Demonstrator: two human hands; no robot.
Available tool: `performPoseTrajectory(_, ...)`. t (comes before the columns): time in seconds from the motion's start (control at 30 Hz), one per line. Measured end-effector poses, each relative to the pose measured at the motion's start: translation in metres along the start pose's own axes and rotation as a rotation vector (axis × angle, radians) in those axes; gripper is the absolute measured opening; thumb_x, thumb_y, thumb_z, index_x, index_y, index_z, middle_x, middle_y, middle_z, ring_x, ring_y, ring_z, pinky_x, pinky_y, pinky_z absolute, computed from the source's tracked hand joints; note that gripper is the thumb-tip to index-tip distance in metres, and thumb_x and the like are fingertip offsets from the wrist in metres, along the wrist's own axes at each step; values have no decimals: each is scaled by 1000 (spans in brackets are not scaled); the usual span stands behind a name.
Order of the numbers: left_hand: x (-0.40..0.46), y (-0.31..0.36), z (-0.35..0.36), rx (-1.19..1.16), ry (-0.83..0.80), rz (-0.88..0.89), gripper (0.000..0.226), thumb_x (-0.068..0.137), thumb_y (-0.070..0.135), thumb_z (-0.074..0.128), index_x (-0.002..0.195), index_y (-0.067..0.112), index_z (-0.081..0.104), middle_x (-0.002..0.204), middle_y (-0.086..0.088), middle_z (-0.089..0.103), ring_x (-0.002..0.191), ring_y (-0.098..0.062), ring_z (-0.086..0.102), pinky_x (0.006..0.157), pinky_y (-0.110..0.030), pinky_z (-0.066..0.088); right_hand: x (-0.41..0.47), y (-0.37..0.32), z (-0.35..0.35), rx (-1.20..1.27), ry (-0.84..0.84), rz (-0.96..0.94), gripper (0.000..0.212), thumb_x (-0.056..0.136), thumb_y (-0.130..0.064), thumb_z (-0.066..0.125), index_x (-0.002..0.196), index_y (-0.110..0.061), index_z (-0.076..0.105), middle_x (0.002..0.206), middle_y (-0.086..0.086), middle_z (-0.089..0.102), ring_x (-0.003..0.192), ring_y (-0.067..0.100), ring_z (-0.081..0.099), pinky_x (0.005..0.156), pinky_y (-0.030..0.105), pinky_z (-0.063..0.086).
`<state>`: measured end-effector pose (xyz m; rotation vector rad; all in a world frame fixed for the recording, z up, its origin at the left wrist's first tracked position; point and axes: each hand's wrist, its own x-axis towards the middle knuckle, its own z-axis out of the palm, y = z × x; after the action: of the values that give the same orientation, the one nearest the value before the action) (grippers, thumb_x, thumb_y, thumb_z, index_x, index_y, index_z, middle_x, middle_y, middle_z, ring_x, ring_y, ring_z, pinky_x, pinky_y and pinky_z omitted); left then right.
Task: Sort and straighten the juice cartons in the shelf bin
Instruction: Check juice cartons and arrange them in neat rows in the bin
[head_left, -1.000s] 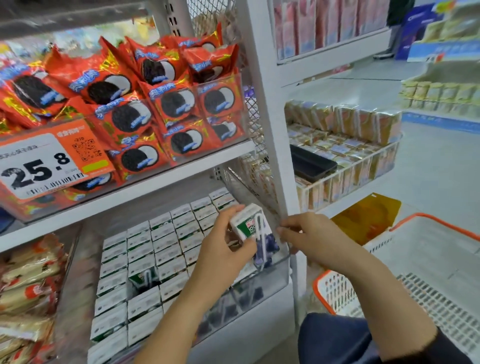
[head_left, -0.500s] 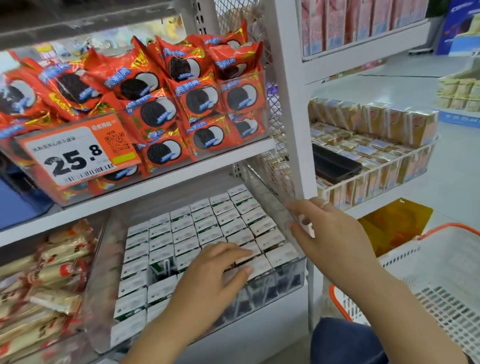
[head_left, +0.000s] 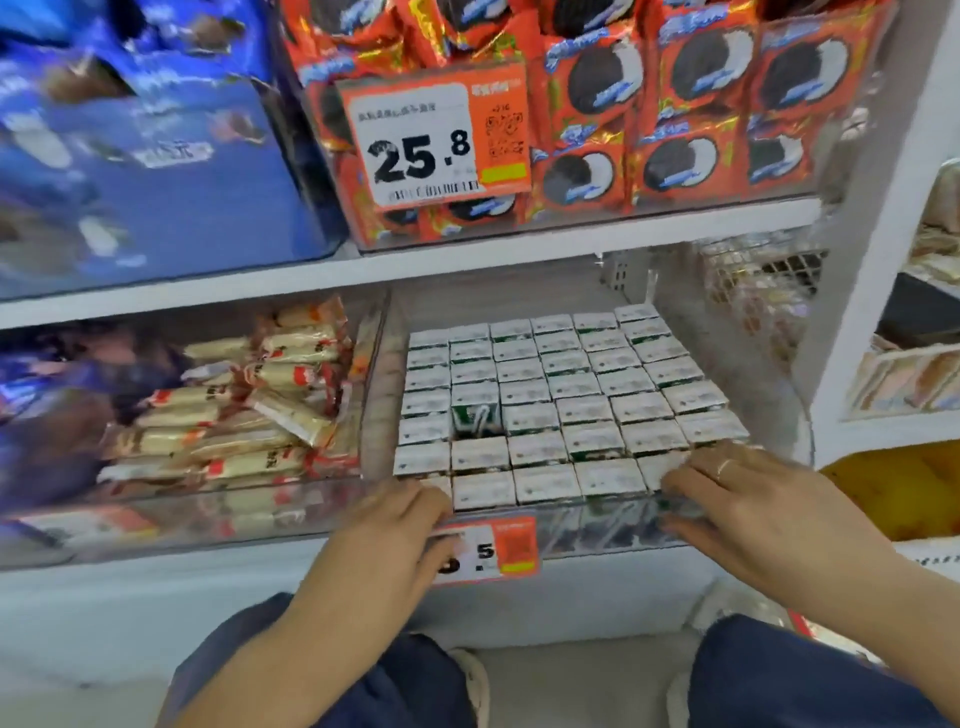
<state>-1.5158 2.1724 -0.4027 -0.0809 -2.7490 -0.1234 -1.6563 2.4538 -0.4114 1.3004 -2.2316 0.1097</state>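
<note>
Small juice cartons (head_left: 571, 395) with white tops stand in tight rows inside a clear shelf bin (head_left: 571, 512) on the lower shelf. One spot in the left half is sunken and shows the green side of a carton (head_left: 475, 413). My left hand (head_left: 384, 540) grips the bin's front left corner, fingers bent over the rim and thumb on the front wall. At the front right corner, my right hand (head_left: 758, 504) lays its fingers on the front cartons, and its thumb presses the front wall.
An orange price tag (head_left: 498, 551) hangs on the bin's front. Cream wafer packs (head_left: 249, 410) fill the bin to the left. Above are red cookie packs (head_left: 701, 104), blue packs (head_left: 145, 171) and a 25.8 tag (head_left: 436, 140). A white shelf post (head_left: 857, 312) stands right.
One second ago my left hand held a carton, then pressed flat on the rows. Both hands have since moved to the bin's front corners, and the view has swung to face the bin.
</note>
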Motion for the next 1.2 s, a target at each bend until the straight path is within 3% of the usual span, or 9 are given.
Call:
performPoseTrajectory(0.1, 0, 1, 5, 38, 63, 22, 28, 58, 16, 91, 73, 11, 68, 69, -1, 63, 60, -19, 62, 61, -27, 40, -3, 4, 5, 17, 20, -24, 26, 83, -35, 58, 84, -12, 70, 80, 4, 66, 65, 27, 66, 50, 32, 54)
performPoseTrajectory(0.17, 0, 3, 9, 53, 95, 16, 27, 58, 12, 90, 73, 9, 68, 70, -3, 63, 61, -21, 63, 65, -30, 40, -1, 3, 9, 47, 34, 16, 16, 82, -29, 68, 80, -13, 70, 78, 3, 65, 64, 26, 65, 51, 30, 52)
performPoseTrajectory(0.23, -3, 5, 12, 55, 114, -6, 24, 61, 9, 89, 76, 7, 69, 72, -4, 64, 63, -22, 63, 70, -32, 39, 0, 1, 11, 103, 26, 66, 18, 67, -19, 84, 76, -13, 70, 75, 0, 65, 62, 24, 64, 53, 25, 49)
performPoseTrajectory(0.47, -6, 11, 20, 76, 172, -43, 20, 68, -1, 79, 77, 7, 63, 74, -4, 60, 65, -22, 55, 69, -32, 36, 3, 3, 7, 120, 13, 51, 17, 69, -19, 84, 76, -13, 69, 73, 0, 65, 59, 24, 64, 49, 26, 48)
performPoseTrajectory(0.67, -5, 12, 22, 16, 158, -101, 31, 58, -12, 80, 75, 6, 63, 74, -5, 59, 66, -23, 53, 67, -28, 34, 4, 6, 6, 84, 21, -21, 32, 86, -34, 48, 78, -12, 70, 74, 2, 66, 58, 24, 64, 48, 29, 51)
performPoseTrajectory(0.73, -4, 12, 18, -16, 141, -131, 35, 54, -15, 80, 74, 7, 62, 73, -4, 57, 64, -21, 54, 60, -22, 35, 7, 6, 3, 60, 26, -22, 28, 86, -32, 52, 78, -12, 71, 75, 2, 66, 58, 24, 65, 48, 30, 52)
performPoseTrajectory(0.8, -1, 12, 14, -24, 126, -147, 38, 51, -15, 81, 73, 8, 61, 72, -2, 56, 63, -19, 53, 54, -19, 33, 12, 8, 0, 45, 47, 9, 14, 82, -26, 71, 78, -12, 71, 75, 2, 67, 60, 24, 66, 50, 31, 54)
performPoseTrajectory(0.87, 5, 11, 11, -16, 126, -148, 38, 51, -12, 83, 72, 9, 60, 72, -2, 55, 63, -19, 53, 53, -21, 33, 17, 10, -1, 61, 61, 42, 16, 71, -20, 83, 78, -12, 71, 74, 2, 67, 61, 25, 66, 50, 31, 54)
performPoseTrajectory(1.2, 48, -12, 10, 32, 97, -150, 36, 54, -15, 81, 77, 4, 61, 75, -9, 58, 66, -28, 57, 49, -32, 42, 49, 27, 21, 96, 131, 107, 22, 63, -16, 87, 78, -11, 72, 76, 3, 68, 65, 27, 67, 52, 30, 52)
